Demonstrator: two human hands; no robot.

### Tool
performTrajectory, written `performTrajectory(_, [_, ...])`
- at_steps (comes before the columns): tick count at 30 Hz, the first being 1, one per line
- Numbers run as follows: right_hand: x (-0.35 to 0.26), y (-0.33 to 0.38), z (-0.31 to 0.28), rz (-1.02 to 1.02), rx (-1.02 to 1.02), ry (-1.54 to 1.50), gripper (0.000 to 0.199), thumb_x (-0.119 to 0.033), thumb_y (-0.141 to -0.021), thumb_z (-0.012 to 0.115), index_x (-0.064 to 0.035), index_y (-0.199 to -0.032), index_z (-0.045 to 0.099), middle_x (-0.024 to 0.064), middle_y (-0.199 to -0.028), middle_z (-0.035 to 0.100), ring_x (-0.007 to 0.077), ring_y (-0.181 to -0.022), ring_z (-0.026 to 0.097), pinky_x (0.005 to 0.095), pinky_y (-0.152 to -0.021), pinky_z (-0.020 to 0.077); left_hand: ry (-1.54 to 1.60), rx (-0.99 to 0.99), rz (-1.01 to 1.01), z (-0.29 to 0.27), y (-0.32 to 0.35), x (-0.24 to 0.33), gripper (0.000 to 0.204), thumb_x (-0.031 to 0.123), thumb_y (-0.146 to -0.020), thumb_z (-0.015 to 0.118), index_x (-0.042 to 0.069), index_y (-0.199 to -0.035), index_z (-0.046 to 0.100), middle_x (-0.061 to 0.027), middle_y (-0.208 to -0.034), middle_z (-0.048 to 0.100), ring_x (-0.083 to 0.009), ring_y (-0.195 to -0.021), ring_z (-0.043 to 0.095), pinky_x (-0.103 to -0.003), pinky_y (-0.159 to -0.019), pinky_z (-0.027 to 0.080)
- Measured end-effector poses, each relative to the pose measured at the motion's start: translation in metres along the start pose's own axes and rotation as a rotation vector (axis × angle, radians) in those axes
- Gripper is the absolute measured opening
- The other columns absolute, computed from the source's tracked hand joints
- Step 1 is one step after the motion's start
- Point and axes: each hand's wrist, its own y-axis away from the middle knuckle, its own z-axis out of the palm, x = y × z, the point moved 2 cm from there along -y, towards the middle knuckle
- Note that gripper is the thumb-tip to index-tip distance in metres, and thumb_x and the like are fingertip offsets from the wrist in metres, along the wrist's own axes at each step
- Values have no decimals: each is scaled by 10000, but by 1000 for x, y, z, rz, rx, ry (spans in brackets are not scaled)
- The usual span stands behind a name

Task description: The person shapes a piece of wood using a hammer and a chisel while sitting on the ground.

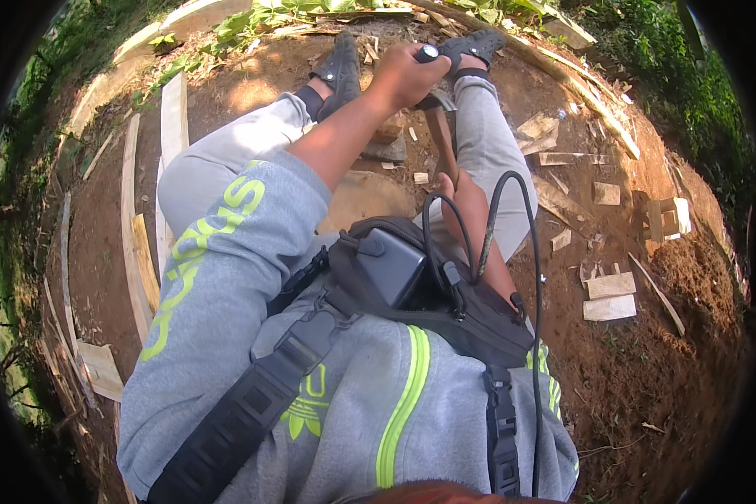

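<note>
Beyond my knees, my left hand (405, 77) is closed around a black handle (427, 54) with a pale round end; the rest of that object is hidden. Between my thighs, my right hand (450, 191) is closed at the lower end of a wooden-handled tool (441, 139). Its dark metal head (434, 102) lies just below my left hand, and its exact kind is unclear. Most of my right hand's fingers are hidden. A small wood block (386, 151) sits on the ground to the left of the tool handle.
My shod feet (340, 74) rest on bare earth. Long planks (174, 118) lie at left. Scattered offcuts (606, 194) and short boards (610, 296) lie at right, beside loose soil (693, 281). A black bag (349, 260) with a looping cable (532, 197) hangs before my body.
</note>
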Motion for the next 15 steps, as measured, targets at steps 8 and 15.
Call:
performTrajectory(8, [-12, 4, -19, -21, -51, 65, 385, -376, -1071, 566, 4, -1059, 628, 273, -833, 692, 494, -847, 676, 530, -734, 511, 69, 58, -12, -6, 4, 8, 363, 374, -884, 750, 23, -798, 716, -11, -662, 661, -103, -615, 578, -328, -605, 488])
performTrajectory(15, [0, -5, -15, -41, -45, 33, 386, -377, -1077, 561, -3, -1031, 640, 259, -817, 688, 481, -810, 675, 516, -713, 507, 176, 99, -88, -12, -4, 3, 341, 350, -888, 761, 22, -829, 691, -24, -712, 675, -98, -626, 569, -320, -594, 475])
